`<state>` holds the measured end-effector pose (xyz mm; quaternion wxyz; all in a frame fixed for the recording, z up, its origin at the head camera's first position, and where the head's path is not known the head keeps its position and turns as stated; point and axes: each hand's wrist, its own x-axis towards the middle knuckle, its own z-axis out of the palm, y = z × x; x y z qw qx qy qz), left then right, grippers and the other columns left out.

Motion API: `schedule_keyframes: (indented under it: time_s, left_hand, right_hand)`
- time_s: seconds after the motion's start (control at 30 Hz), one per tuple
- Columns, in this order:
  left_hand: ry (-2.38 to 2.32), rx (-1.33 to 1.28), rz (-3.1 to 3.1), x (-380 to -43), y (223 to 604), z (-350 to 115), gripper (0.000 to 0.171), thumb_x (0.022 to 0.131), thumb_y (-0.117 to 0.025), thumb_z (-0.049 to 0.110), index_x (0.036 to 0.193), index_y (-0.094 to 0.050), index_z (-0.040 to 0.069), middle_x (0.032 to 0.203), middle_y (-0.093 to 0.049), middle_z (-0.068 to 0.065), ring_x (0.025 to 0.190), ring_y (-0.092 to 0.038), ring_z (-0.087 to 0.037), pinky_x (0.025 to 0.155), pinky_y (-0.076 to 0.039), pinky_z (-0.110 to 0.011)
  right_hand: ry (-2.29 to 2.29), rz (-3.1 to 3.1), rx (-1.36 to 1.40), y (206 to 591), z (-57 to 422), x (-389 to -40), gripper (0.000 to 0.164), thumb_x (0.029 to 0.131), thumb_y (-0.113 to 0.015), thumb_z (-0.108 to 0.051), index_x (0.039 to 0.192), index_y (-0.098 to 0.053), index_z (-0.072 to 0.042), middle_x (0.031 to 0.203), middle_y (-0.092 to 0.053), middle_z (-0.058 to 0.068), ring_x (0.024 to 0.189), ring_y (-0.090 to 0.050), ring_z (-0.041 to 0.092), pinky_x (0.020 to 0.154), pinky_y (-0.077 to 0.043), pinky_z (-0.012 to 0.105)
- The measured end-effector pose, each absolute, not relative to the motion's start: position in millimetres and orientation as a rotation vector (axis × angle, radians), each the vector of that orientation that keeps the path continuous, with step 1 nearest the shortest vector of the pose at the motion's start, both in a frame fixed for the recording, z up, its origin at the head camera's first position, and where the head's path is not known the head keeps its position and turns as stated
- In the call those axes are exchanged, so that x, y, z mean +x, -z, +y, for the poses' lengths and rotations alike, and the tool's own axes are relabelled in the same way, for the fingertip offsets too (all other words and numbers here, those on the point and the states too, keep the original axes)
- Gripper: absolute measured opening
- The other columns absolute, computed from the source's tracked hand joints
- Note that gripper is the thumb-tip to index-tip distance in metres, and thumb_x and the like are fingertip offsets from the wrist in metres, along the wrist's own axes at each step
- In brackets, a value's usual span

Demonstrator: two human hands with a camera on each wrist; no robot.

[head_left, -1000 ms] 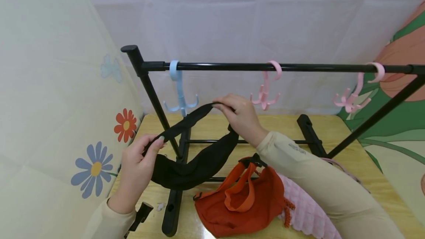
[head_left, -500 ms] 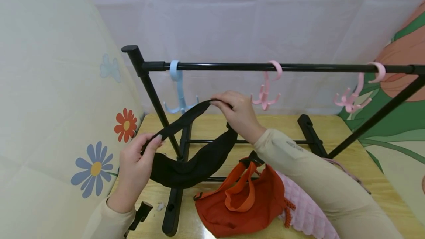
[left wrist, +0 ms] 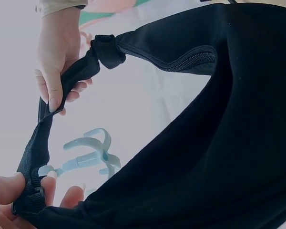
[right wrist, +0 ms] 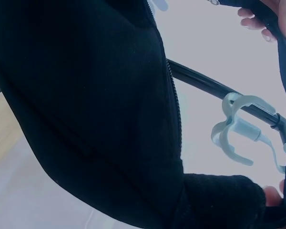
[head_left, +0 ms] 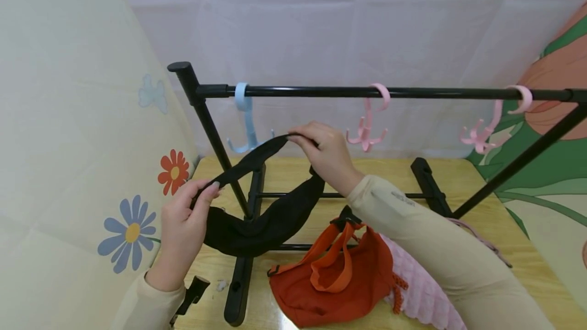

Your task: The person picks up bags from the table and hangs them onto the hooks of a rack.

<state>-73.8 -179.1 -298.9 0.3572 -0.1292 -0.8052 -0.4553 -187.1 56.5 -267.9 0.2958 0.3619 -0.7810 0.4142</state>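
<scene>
Both hands hold up a black sling bag (head_left: 270,230) by its strap (head_left: 254,159), which is stretched between them. My left hand (head_left: 181,228) pinches the strap's left end, with the thumb on top. Higher up and to the right, my right hand (head_left: 326,154) pinches the strap between thumb and fingers. The bag's body sags below in a curve, and its zipper (left wrist: 193,59) shows in the left wrist view. Just behind the strap hangs a light blue hook (head_left: 249,121), its lower prongs partly covered in the head view. Through the strap's loop, the right wrist view shows the hook's prongs (right wrist: 238,125).
A black rack's top bar (head_left: 312,91) also carries a middle pink hook (head_left: 365,134) and a right pink hook (head_left: 481,136). On the wooden table (head_left: 211,299) lie a red-orange bag (head_left: 335,294) and a pink quilted item (head_left: 424,289). A patterned wall (head_left: 69,167) stands at left.
Both hands have shifted slightly up and to the left with the black sling bag, and the strap now overlaps the blue hook's lower part. The grips are unchanged.
</scene>
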Motion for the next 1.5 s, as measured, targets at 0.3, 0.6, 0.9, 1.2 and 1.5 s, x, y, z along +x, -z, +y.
schedule_keyframes:
  time_s: [0.3, 0.6, 0.9, 1.2, 1.5]
  left_hand:
    - [1.133, -0.314, -2.078, -75.1, 298.6, -180.7, 0.006, 0.091, -0.061, -0.007, 0.091, -0.067, -0.007, 0.081, -0.064, -0.015, 0.067, -0.046, -0.007, 0.058, -0.037, -0.017]
    - [1.145, -0.291, -2.071, -76.2, 297.4, -180.6, 0.005, 0.091, -0.062, -0.006, 0.089, -0.067, -0.006, 0.077, -0.063, -0.013, 0.057, -0.036, -0.01, 0.052, -0.03, -0.022]
    - [1.154, -0.297, -2.045, -78.1, 298.9, -181.1, 0.006, 0.092, -0.063, -0.003, 0.089, -0.068, -0.006, 0.075, -0.058, -0.001, 0.055, -0.033, -0.01, 0.051, -0.029, -0.024]
    - [1.165, -0.265, -2.058, -78.8, 297.7, -181.0, 0.006, 0.091, -0.063, -0.003, 0.089, -0.068, -0.005, 0.074, -0.055, 0.0, 0.055, -0.032, -0.01, 0.049, -0.028, -0.025]
    - [1.153, -0.253, -2.055, -79.5, 296.4, -182.5, 0.007, 0.092, -0.063, -0.002, 0.091, -0.068, -0.006, 0.073, -0.055, 0.001, 0.053, -0.031, -0.01, 0.049, -0.027, -0.025]
  right_hand:
    - [-1.083, -2.055, 0.986, 266.0, 51.9, -191.2, 0.013, 0.091, -0.067, -0.004, 0.101, -0.074, -0.001, 0.089, -0.071, 0.009, 0.073, -0.059, 0.016, 0.065, -0.046, 0.031]
    - [-1.08, -2.068, 0.963, 264.4, 49.0, -194.3, 0.013, 0.091, -0.067, -0.005, 0.101, -0.074, 0.0, 0.09, -0.071, 0.01, 0.074, -0.06, 0.018, 0.068, -0.047, 0.032]
    - [-1.088, -2.082, 0.936, 261.9, 45.4, -197.2, 0.013, 0.091, -0.068, -0.006, 0.1, -0.075, -0.001, 0.088, -0.071, 0.009, 0.068, -0.056, 0.017, 0.065, -0.043, 0.032]
    - [-1.1, -2.082, 0.928, 258.8, 42.9, -198.6, 0.013, 0.092, -0.067, -0.006, 0.101, -0.075, 0.0, 0.089, -0.071, 0.009, 0.069, -0.056, 0.017, 0.065, -0.043, 0.032]
    - [-1.11, -2.086, 0.913, 258.2, 39.4, -200.7, 0.013, 0.091, -0.067, -0.006, 0.1, -0.075, 0.0, 0.09, -0.072, 0.01, 0.068, -0.056, 0.017, 0.064, -0.042, 0.031]
